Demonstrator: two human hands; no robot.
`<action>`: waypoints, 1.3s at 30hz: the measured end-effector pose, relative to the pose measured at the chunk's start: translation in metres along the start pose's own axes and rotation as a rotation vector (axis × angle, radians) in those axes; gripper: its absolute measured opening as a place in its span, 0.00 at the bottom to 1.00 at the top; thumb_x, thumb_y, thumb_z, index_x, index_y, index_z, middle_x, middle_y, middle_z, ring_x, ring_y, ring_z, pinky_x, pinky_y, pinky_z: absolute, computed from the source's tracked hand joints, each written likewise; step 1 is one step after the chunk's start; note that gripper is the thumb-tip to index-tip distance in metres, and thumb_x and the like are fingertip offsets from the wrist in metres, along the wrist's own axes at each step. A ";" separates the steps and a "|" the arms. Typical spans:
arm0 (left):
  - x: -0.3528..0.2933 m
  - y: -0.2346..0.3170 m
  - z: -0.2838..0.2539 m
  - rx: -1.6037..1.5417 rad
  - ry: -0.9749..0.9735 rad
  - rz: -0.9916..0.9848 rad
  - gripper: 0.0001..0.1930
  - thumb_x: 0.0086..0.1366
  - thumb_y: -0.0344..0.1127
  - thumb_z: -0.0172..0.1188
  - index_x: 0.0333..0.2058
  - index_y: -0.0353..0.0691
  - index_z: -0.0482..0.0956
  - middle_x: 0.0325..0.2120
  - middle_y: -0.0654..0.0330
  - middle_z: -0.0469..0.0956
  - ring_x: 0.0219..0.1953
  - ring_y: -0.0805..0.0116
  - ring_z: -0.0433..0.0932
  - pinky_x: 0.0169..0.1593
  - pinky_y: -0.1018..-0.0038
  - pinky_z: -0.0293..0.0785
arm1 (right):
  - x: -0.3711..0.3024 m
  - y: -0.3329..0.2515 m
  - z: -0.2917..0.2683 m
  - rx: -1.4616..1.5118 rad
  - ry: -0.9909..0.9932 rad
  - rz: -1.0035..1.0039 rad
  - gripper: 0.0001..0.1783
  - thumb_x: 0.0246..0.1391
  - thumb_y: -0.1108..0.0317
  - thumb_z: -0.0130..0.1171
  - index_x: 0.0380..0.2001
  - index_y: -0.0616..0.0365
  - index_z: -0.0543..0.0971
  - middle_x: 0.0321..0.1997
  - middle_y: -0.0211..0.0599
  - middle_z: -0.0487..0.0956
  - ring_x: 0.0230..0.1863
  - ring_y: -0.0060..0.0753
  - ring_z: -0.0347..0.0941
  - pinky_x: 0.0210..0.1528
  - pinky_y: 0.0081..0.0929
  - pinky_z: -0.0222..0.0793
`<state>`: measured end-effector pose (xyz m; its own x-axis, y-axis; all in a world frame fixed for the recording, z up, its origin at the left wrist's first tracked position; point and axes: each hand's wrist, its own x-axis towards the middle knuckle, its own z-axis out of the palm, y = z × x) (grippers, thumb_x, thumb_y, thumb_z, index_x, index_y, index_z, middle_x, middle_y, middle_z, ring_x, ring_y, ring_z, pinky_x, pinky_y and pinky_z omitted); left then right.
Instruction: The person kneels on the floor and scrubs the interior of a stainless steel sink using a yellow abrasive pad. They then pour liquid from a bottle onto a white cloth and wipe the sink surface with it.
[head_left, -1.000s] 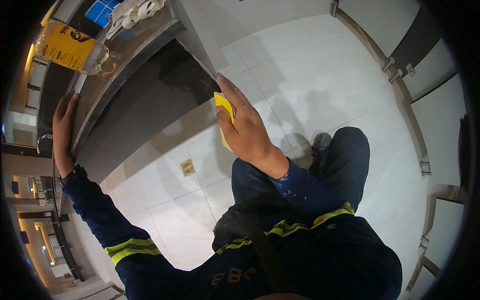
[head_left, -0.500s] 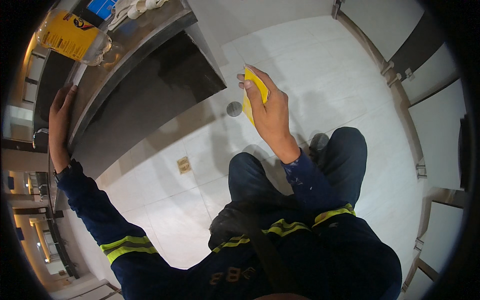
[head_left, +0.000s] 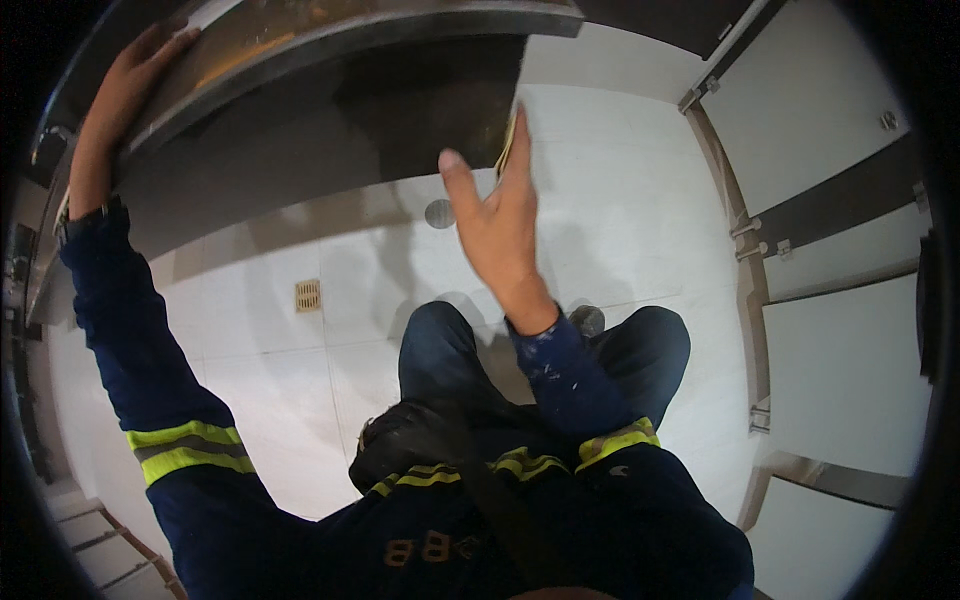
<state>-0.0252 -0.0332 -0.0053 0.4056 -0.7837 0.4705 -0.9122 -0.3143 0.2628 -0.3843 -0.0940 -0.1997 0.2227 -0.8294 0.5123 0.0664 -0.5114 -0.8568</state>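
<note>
My right hand [head_left: 495,215] holds a folded yellow sheet of sandpaper [head_left: 506,145], now seen nearly edge-on, at the right end of the counter's dark front panel [head_left: 420,110]. The index finger stretches along that end, while the thumb points up in front of the panel. The other fingers are hidden. At the far left my left hand [head_left: 130,90] rests on the dark countertop [head_left: 225,65], fingers stretched out and holding nothing.
A square drain grate [head_left: 307,295] and a round drain cover [head_left: 440,213] are set in the pale tiled floor [head_left: 270,385]. My bent knees [head_left: 440,335] are below the counter. White cubicle panels [head_left: 840,370] line the right side.
The sandpaper has gone from being held up in the open to the panel's end. My view has shifted, and the yellow-labelled bottle and pale cloth on the counter are out of sight.
</note>
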 end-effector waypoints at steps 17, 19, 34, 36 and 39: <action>0.016 -0.036 -0.003 0.057 0.025 -0.018 0.35 0.63 0.65 0.55 0.58 0.44 0.75 0.50 0.49 0.78 0.50 0.59 0.79 0.57 0.70 0.70 | 0.039 -0.032 0.010 -0.017 0.048 -0.244 0.60 0.43 0.62 0.72 0.69 0.73 0.45 0.69 0.69 0.54 0.71 0.63 0.52 0.72 0.40 0.50; 0.011 -0.007 0.006 0.083 0.023 0.155 0.35 0.63 0.65 0.55 0.57 0.44 0.75 0.48 0.49 0.79 0.50 0.59 0.79 0.56 0.70 0.69 | 0.017 0.000 0.012 -0.173 0.139 -0.243 0.59 0.44 0.61 0.73 0.68 0.73 0.45 0.71 0.70 0.50 0.72 0.66 0.49 0.72 0.44 0.49; 0.007 -0.006 0.003 -0.049 -0.070 0.026 0.29 0.68 0.56 0.55 0.56 0.39 0.76 0.49 0.49 0.78 0.49 0.64 0.78 0.56 0.73 0.69 | 0.046 -0.001 -0.050 -0.186 0.146 -0.364 0.19 0.56 0.67 0.59 0.50 0.62 0.77 0.43 0.46 0.81 0.43 0.48 0.78 0.45 0.39 0.73; 0.009 -0.007 0.000 -0.049 -0.082 0.042 0.29 0.68 0.56 0.56 0.56 0.38 0.75 0.49 0.49 0.78 0.50 0.64 0.77 0.57 0.73 0.68 | 0.033 0.006 -0.060 -0.244 0.203 -0.343 0.18 0.57 0.69 0.57 0.51 0.60 0.77 0.43 0.46 0.81 0.44 0.47 0.77 0.45 0.40 0.71; 0.001 0.011 0.002 -0.063 -0.110 -0.001 0.29 0.68 0.56 0.55 0.56 0.37 0.75 0.49 0.49 0.78 0.50 0.64 0.77 0.57 0.73 0.68 | 0.001 0.013 -0.050 -0.222 0.308 -0.282 0.21 0.53 0.77 0.56 0.52 0.59 0.78 0.49 0.44 0.80 0.51 0.48 0.74 0.53 0.39 0.70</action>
<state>-0.0351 -0.0385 -0.0030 0.3944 -0.8387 0.3755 -0.9050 -0.2836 0.3172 -0.4320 -0.1128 -0.2079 -0.0750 -0.6618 0.7459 -0.1344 -0.7345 -0.6652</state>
